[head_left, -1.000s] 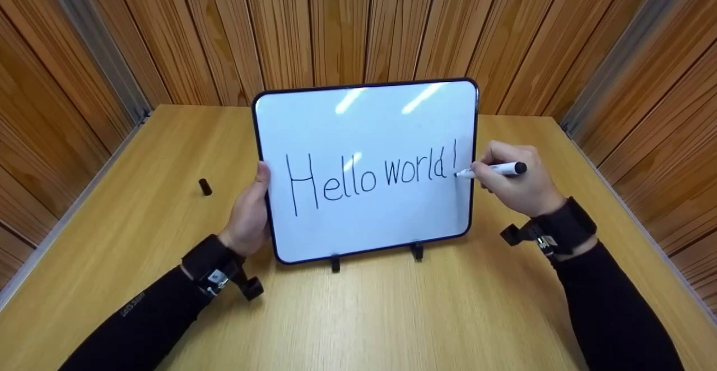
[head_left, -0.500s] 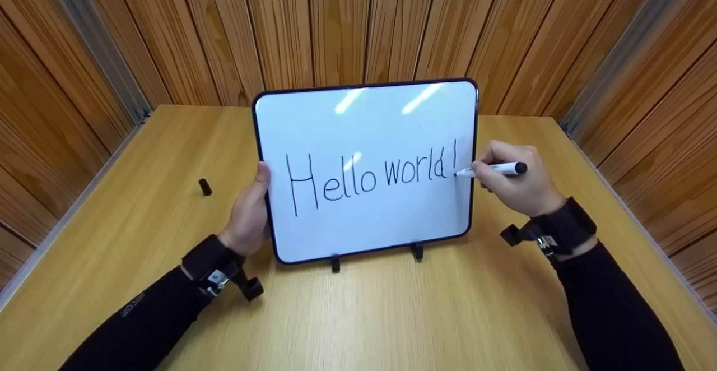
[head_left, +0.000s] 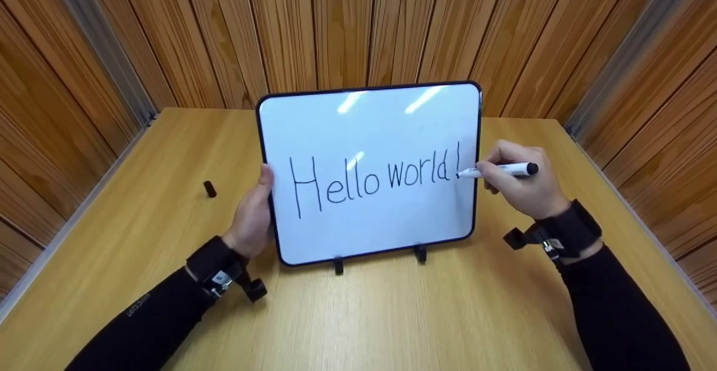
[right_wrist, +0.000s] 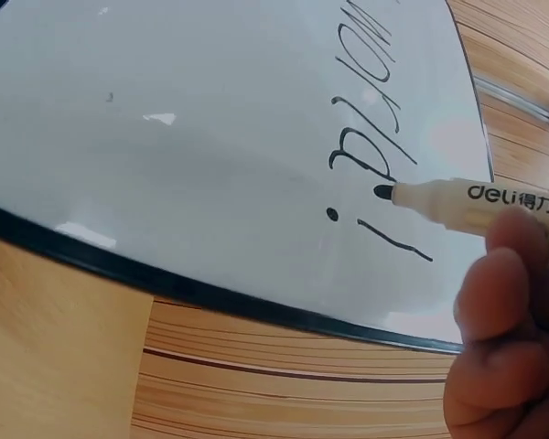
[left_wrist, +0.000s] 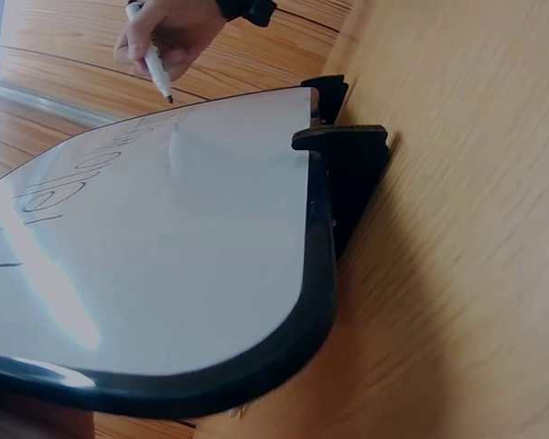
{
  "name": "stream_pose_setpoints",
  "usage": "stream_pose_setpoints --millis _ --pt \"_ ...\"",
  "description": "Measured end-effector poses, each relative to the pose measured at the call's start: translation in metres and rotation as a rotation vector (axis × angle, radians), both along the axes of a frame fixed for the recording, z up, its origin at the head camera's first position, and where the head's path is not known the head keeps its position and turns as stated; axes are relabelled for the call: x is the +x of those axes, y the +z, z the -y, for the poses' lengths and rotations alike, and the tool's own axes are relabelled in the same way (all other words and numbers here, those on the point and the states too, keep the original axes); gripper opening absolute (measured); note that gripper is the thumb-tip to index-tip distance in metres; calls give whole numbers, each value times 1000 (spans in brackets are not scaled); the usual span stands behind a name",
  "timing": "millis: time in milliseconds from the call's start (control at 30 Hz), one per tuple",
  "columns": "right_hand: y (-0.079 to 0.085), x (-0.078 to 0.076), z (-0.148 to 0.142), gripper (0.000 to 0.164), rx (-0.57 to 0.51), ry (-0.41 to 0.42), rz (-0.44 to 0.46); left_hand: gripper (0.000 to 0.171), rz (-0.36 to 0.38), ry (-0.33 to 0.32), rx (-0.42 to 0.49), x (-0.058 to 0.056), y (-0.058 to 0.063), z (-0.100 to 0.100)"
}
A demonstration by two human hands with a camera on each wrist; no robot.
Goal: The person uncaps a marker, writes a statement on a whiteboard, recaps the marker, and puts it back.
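A whiteboard (head_left: 369, 225) with a black frame leans upright on a stand with black feet (head_left: 420, 254). Black handwriting on it reads "Hello world!" (head_left: 364, 180). My left hand (head_left: 251, 214) grips the board's left edge, thumb along the frame; its other fingers are hidden behind. My right hand (head_left: 525, 183) pinches a white marker (head_left: 507, 170) with a black end, pointing left beside the exclamation mark. The right wrist view shows the uncapped black tip of this marker (right_wrist: 430, 199) apart from the ink dot (right_wrist: 332, 214), between "d" and the exclamation stroke.
A small black marker cap (head_left: 209, 189) lies on the wooden table (head_left: 381, 320), left of the board. Wood-panelled walls (head_left: 341, 23) enclose the table at the back and both sides. Both wrists wear black straps with small cameras.
The head view has shifted slightly, so the scene sits a little further right and down. My right hand has drawn the marker slightly right. The writing and my left hand's grip look unchanged.
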State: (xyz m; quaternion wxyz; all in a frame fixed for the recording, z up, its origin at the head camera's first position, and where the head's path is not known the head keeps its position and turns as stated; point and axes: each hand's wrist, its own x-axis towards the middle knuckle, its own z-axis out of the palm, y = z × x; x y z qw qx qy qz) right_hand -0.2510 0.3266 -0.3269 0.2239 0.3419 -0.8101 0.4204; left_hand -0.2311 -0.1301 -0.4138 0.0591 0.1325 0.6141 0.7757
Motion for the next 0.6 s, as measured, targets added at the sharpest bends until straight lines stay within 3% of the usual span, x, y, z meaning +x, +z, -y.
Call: stream_pose_setpoints --millis 233,433,600 --pt "0 3 5 19 -80 -32 13 74 -39 -1 -4 -2 -2 1" --pt "-4 1 8 17 -151 4 25 85 -106 -18 34 -4 -4 1" --pt "-9 0 14 16 -150 22 21 83 -140 -12 40 -7 -2 7"
